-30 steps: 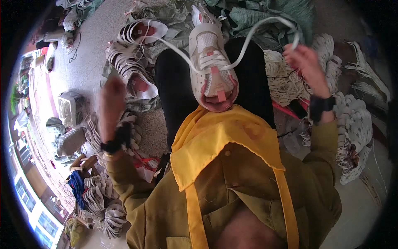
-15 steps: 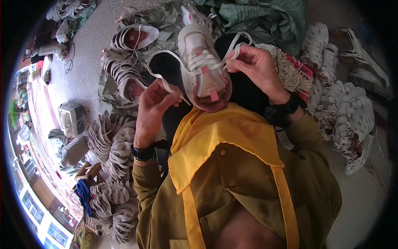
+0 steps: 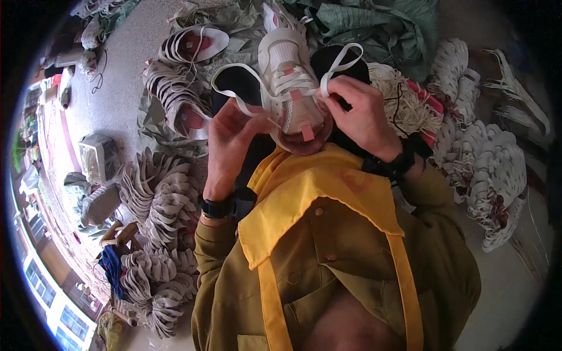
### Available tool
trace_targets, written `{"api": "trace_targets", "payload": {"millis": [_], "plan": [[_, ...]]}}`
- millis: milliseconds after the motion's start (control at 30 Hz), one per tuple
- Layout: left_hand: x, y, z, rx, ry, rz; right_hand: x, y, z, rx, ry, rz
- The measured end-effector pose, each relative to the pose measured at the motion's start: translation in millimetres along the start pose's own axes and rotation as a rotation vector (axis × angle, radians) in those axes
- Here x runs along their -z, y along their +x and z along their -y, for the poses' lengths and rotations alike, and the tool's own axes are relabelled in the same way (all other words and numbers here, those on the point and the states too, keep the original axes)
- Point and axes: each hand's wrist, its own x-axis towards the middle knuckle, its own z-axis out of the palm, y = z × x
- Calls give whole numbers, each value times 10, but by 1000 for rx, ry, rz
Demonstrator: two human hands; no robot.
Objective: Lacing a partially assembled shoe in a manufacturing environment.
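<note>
A white and beige shoe upper (image 3: 281, 45) with pink tabs lies between my knees, its opening toward me against the yellow apron (image 3: 316, 193). White lace crosses its tongue and loops out on both sides. My left hand (image 3: 231, 140) pinches the left shoelace (image 3: 228, 68), whose pointed tip sticks out beyond the fingers toward the shoe's collar. On the other side, my right hand (image 3: 360, 111) is closed with thumb and forefinger on the right lace, close against the eyelet edge. That lace loops up above the fingers. The fingertips partly hide the right eyelets.
Loose white laces (image 3: 404, 102) fill a red tray on the right. Tied bundles of shoe uppers (image 3: 494, 169) lie beyond it. Fanned stacks of uppers (image 3: 170, 210) line the left side, with more uppers (image 3: 175, 88) farther off. A green sack (image 3: 374, 32) lies at the far side.
My left hand has moved in toward the shoe with the lace tip. The right hand has come closer to the eyelet edge, and its lace loop stands taller. The view has shifted slightly.
</note>
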Motion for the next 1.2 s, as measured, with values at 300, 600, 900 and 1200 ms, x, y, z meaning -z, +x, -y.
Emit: {"api": "trace_targets", "payload": {"millis": [300,600,900,1200], "plan": [[-82,104,71,-152,-29,-113,2,14,-71,-200,244,51],[-144,199,173,-222,11,-172,-67,-20,-124,-171,267,-25],[-186,134,56,-259,445,-199,-65,-31,-112,-183,268,-30],[-411,186,-153,-495,959,-125,-41,-11,-82,-236,300,-15]]}}
